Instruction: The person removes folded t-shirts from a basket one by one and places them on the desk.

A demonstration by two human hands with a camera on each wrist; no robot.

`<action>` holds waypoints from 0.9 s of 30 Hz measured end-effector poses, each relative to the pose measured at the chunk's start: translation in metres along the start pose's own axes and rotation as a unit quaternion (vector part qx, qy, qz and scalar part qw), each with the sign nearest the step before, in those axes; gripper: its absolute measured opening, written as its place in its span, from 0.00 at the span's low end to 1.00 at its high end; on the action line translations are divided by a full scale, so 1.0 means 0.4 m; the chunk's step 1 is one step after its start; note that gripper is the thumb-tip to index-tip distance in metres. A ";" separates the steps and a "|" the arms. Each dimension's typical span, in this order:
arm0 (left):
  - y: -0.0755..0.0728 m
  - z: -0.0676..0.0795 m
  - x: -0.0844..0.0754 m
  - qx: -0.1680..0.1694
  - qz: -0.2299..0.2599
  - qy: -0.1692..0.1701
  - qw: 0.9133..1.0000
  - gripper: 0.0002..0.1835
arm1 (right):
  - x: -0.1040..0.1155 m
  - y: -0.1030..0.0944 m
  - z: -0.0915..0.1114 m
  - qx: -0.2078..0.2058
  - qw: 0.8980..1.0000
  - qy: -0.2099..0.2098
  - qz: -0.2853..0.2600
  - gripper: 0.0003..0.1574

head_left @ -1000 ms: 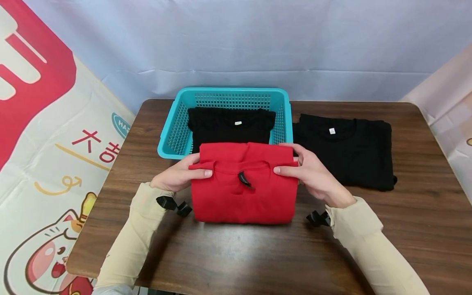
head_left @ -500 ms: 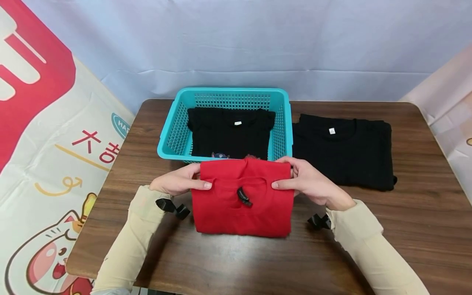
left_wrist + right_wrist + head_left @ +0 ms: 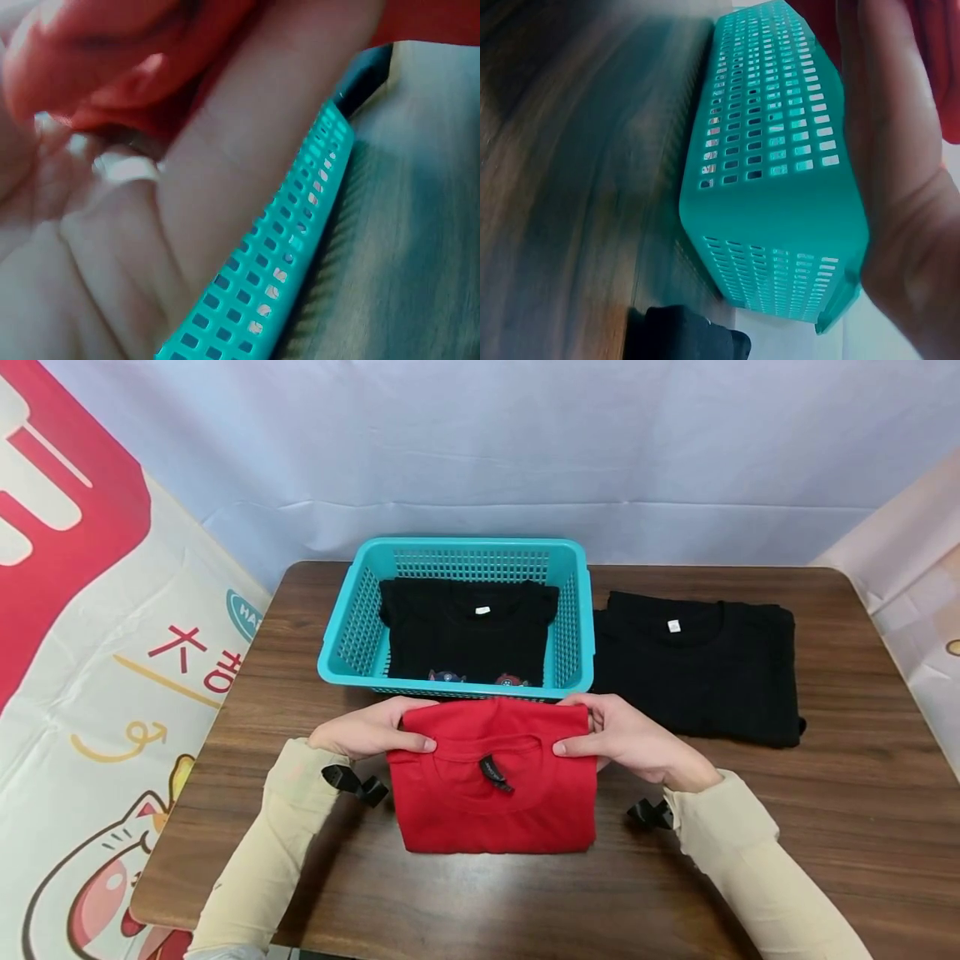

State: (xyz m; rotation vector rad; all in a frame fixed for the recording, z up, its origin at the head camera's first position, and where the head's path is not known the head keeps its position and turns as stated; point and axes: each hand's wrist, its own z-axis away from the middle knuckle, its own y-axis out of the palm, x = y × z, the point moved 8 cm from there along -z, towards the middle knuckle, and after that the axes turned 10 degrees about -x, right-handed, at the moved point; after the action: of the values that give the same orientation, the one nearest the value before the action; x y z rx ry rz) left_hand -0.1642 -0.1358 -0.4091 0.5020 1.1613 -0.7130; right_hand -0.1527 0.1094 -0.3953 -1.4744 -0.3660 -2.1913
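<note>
A folded red T-shirt [image 3: 495, 810] with a black neck label is held in front of the basket, between both hands. My left hand [image 3: 367, 728] grips its upper left corner, thumb on top and the other fingers behind the cloth. On the opposite corner my right hand [image 3: 630, 739] pinches the shirt the same way. Just beyond is a turquoise plastic basket [image 3: 579, 610], holding a folded black T-shirt [image 3: 468, 631] with a white label and small printed figures. In the right wrist view the basket's perforated wall [image 3: 772, 214] stands close beside the hand.
To the right of the basket lies another folded black T-shirt [image 3: 697, 672], with a white neck tag. Everything stands on a brown wooden table [image 3: 847, 777]. A pale curtain [image 3: 525, 452] hangs behind, and a printed banner [image 3: 75, 693] is on the left.
Both hands have drawn the red T-shirt back toward the person, away from the basket. More of the black shirt in the basket now shows, including its printed figures.
</note>
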 end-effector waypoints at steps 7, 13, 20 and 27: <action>-0.007 -0.014 0.011 -0.022 -0.044 -0.015 0.999 0.25 | -0.003 -0.006 0.002 0.006 0.998 -0.008 0.056 0.31; -0.006 -0.024 0.014 -0.036 -0.081 -0.012 0.996 0.22 | -0.028 -0.016 -0.014 0.008 0.996 -0.008 0.091 0.29; -0.017 -0.037 0.029 -0.059 -0.103 -0.019 0.993 0.21 | -0.031 -0.024 -0.026 -0.008 0.989 -0.041 0.140 0.26; -0.023 -0.044 0.038 -0.069 -0.121 -0.014 0.990 0.21 | -0.029 -0.031 -0.039 -0.038 0.965 -0.084 0.246 0.22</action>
State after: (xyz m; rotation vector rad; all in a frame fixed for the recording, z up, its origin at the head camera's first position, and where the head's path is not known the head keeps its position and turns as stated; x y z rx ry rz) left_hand -0.1787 -0.1336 -0.4294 0.2368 1.2473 -0.8380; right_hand -0.1681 0.1154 -0.4116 -1.5930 0.0354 -1.7072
